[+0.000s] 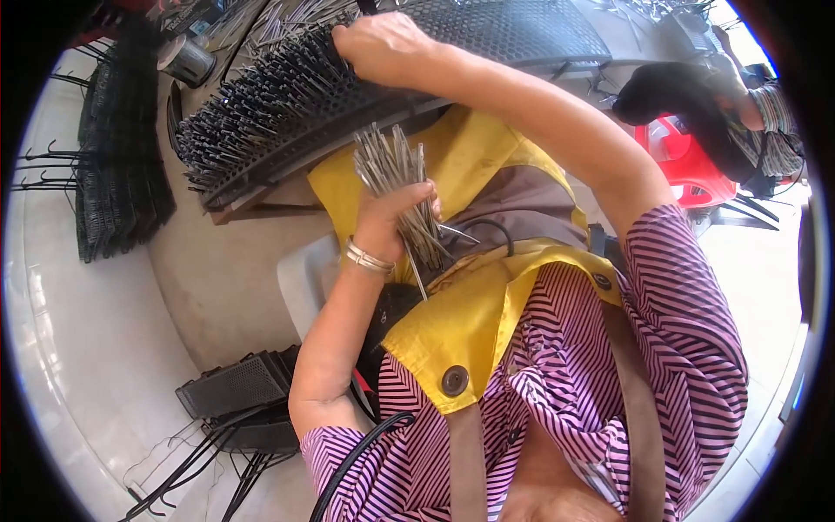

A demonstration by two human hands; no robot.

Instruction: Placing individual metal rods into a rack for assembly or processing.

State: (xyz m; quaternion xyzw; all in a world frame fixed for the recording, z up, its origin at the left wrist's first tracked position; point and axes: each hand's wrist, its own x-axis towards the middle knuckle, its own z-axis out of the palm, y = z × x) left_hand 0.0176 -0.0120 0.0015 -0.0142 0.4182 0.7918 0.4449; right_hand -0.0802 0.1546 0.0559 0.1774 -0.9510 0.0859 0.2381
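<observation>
My left hand (391, 217) is wrapped round a bundle of thin greyish metal rods (391, 165), held upright in front of my yellow apron (452, 348). A few rods stick out below and to the side of the fist. Farther off, my right hand (383, 50) is closed with its fingertips down at a long black perforated rack (531, 35). What those fingers pinch, if anything, is hidden. Densely packed dark rods (261, 109) stand in the rack's holes left of that hand, while the rack's right part shows bare holes.
A metal can (185, 61) stands beyond the rack's left end. Stacked black racks with hooked bars (122, 174) are at far left, and more perforated black panels (235, 390) lie lower left. At right are a red plastic seat (687, 161) and another person's arm (748, 109).
</observation>
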